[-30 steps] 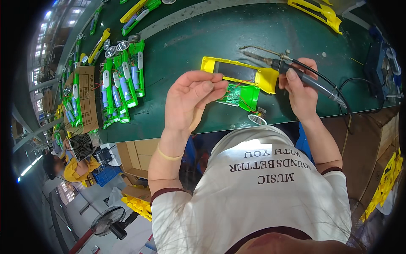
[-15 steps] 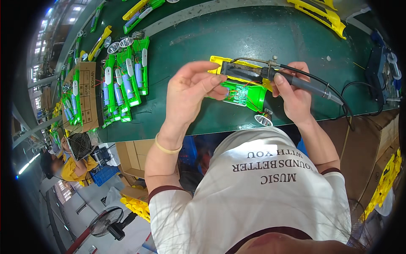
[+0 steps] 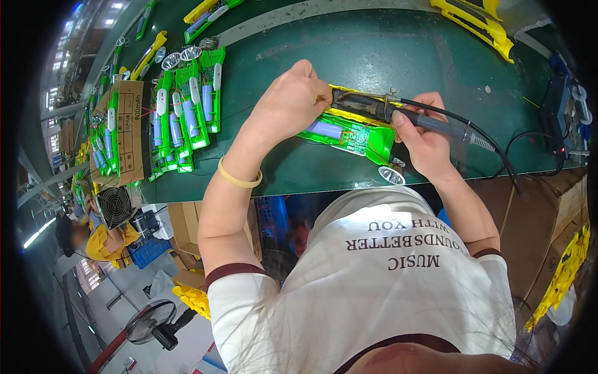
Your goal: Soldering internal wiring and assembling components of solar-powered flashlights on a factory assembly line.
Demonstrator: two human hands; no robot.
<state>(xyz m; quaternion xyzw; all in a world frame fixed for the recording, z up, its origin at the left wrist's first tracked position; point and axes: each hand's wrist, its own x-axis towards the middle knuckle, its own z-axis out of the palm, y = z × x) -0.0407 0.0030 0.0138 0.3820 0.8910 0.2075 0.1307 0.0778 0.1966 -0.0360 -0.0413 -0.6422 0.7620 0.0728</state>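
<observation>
My left hand (image 3: 291, 103) is closed on the left end of a yellow casing half (image 3: 358, 100) that lies on the green bench. My right hand (image 3: 418, 134) grips a grey soldering iron (image 3: 430, 121), its tip resting over the dark inside of that yellow casing. Right below it lies an open green casing half (image 3: 352, 136) with a blue battery cell and a circuit board, joined by thin wires. A round silver reflector (image 3: 390, 175) sits at the bench edge near my right wrist.
Several open green casings with blue cells (image 3: 184, 109) stand in rows at the left beside a cardboard piece (image 3: 129, 131). Yellow casings (image 3: 476, 22) lie at the far right. A soldering station (image 3: 560, 112) stands at the right edge. A fan (image 3: 115, 206) stands below.
Both hands drew together over the yellow casing and pulled it closer to the green one. The iron's tip came down onto the casing, and my left hand closed on its end.
</observation>
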